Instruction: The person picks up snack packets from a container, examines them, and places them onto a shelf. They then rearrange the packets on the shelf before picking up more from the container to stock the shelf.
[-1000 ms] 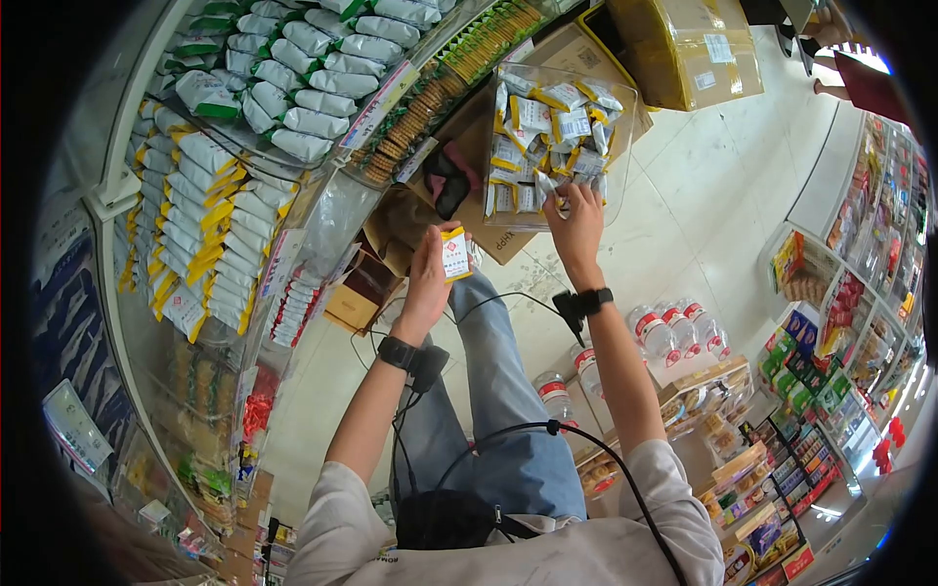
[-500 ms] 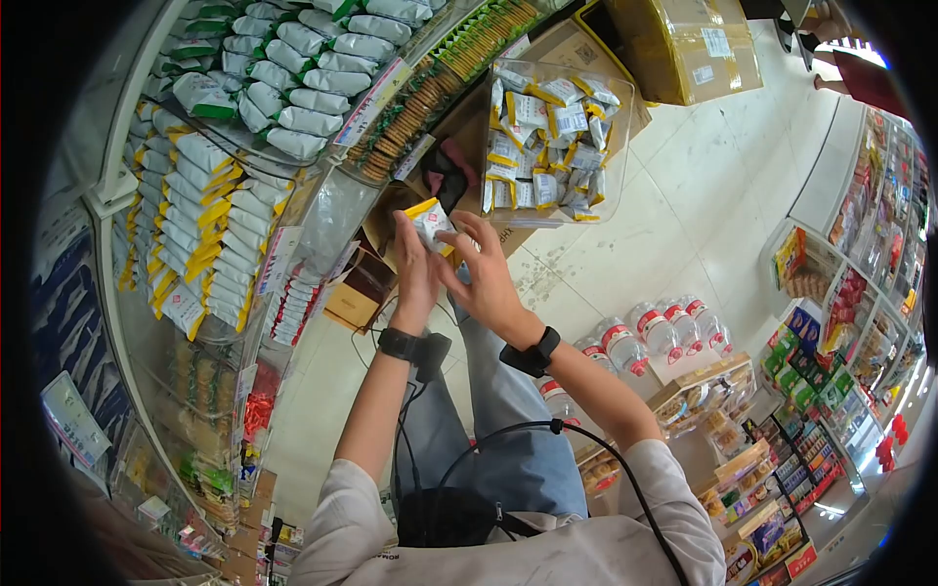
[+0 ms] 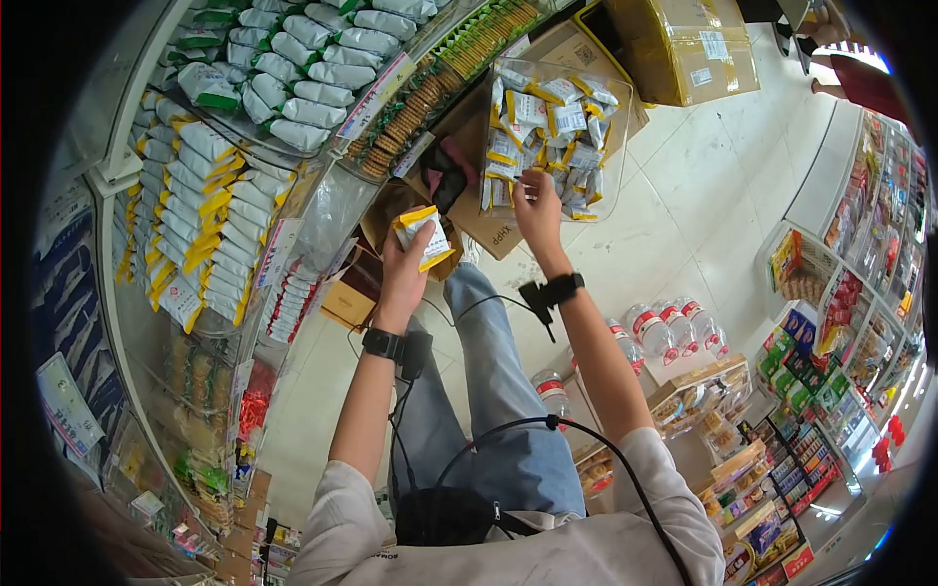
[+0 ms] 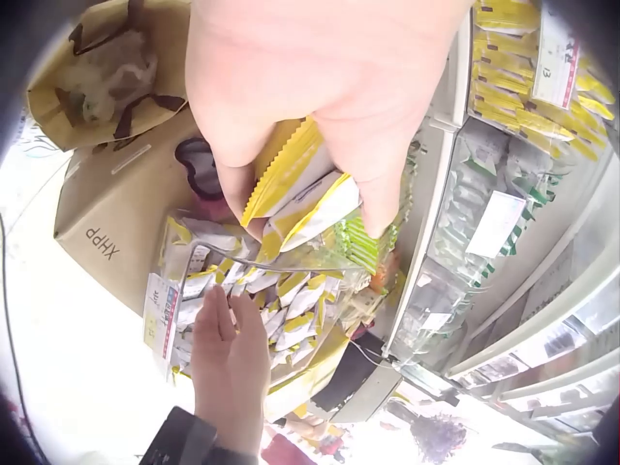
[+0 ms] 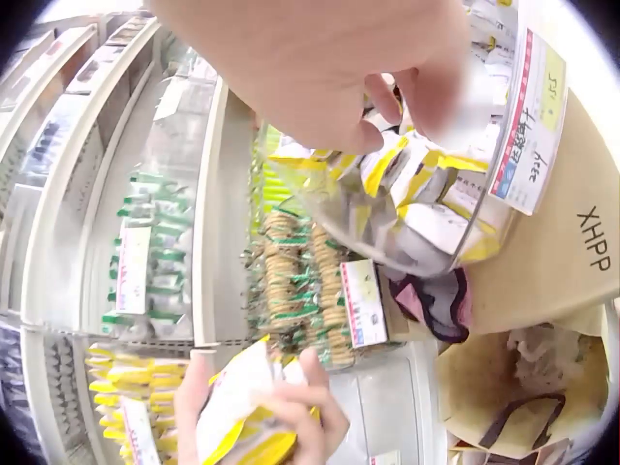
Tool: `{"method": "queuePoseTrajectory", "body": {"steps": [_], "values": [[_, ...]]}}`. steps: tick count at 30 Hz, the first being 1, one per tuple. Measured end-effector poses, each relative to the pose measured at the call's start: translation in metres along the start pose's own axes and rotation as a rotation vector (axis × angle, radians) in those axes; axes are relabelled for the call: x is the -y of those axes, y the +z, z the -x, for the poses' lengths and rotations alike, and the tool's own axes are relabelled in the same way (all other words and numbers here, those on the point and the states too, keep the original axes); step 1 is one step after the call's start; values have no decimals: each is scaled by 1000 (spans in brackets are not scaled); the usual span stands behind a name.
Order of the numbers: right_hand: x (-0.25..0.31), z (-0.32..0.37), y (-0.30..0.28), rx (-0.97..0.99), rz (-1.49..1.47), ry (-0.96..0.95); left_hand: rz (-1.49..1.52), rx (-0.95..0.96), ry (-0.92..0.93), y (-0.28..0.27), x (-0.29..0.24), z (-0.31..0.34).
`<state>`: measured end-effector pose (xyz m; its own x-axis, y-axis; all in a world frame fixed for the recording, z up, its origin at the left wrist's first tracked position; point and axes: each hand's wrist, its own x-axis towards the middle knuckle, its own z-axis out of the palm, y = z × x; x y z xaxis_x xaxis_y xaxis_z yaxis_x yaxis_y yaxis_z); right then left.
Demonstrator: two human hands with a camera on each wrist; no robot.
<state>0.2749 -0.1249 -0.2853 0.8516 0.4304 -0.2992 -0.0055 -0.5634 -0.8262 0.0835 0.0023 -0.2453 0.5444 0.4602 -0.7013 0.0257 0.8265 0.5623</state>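
Note:
My left hand (image 3: 405, 256) grips a small stack of yellow-and-white snack packets (image 3: 420, 234) at chest height in front of the shelves. The left wrist view shows them pinched between thumb and fingers as the packets (image 4: 295, 189). My right hand (image 3: 532, 190) reaches into a clear plastic bin (image 3: 611, 186) full of the same packets. Its fingers (image 4: 221, 315) lie fairly straight among the packets there. In the right wrist view the right hand's fingertips (image 5: 426, 82) are blurred over the bin's contents, and the left hand's packets (image 5: 242, 412) show below.
The bin sits on a brown cardboard box (image 3: 489, 230) marked XHPP. Shelves at the left hold white, green and yellow packets (image 3: 210, 225) and rows of biscuits (image 3: 410, 117). A taped carton (image 3: 689, 49) stands behind. Water bottles (image 3: 674, 337) stand on the tiled floor at the right.
My right hand left the left hand, where it was adding a packet half a second ago, and went back up into the bin. The left hand's stack has tilted a little leftward.

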Motion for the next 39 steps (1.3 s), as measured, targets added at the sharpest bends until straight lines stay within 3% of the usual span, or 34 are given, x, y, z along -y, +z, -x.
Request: {"method": "queuePoseTrajectory", "body": {"steps": [8, 11, 14, 20, 23, 27, 31, 36, 39], "values": [[-55, -48, 27, -31, 79, 281, -5, 89, -10, -4, 11, 3], [-45, -45, 11, 95, -250, 396, 3, 112, -7, -3, 10, 2], [-33, -27, -14, 204, -389, 443, 9, 97, -12, -1, 11, 0], [40, 41, -42, 435, -626, 316, 10, 56, -25, 2, 17, -5], [48, 68, -35, 558, -501, 213, 95, 100, -55, 11, 14, -2], [58, 83, -20, 491, -626, 307, 27, 200, 13, 13, 10, 6], [67, 84, -16, 538, -516, 199, 20, 279, -45, 8, -4, 6], [79, 82, -14, 590, -396, 96, -50, 235, -66, 0, -15, 7], [39, 55, -12, 400, -351, 119, -56, 209, -57, -5, -12, 7]]}}
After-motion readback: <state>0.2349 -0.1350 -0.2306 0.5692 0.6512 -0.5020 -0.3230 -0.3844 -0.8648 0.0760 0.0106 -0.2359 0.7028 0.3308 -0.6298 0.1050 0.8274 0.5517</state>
